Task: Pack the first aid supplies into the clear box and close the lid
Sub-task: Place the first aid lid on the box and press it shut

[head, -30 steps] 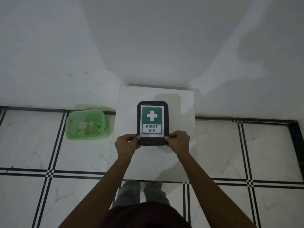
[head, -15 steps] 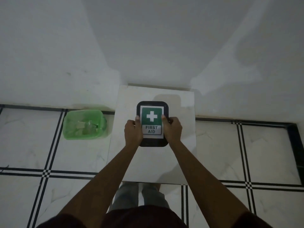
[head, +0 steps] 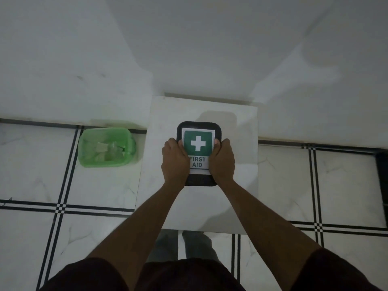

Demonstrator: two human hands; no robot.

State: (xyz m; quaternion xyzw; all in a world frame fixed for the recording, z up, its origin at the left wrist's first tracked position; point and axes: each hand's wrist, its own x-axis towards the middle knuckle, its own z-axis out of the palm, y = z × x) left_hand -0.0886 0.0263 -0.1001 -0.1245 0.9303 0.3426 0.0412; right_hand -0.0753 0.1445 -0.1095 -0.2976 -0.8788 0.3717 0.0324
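A box with a black lid [head: 198,126] carrying a green and white FIRST AID label [head: 197,143] sits on a small white table [head: 237,185] against the wall. My left hand [head: 175,162] lies on the lid's left side and my right hand [head: 222,162] on its right side, fingers curled over the edges. Both hands press flat on the lid. The box's walls and contents are hidden under the lid and hands.
A green plastic basket [head: 88,160] with a few pale packets inside stands on the tiled floor left of the table. White wall rises behind. My legs show below the table's near edge.
My hands slid from the lid's near corners up along its left and right sides and now cover more of the lid. The box stayed in place.
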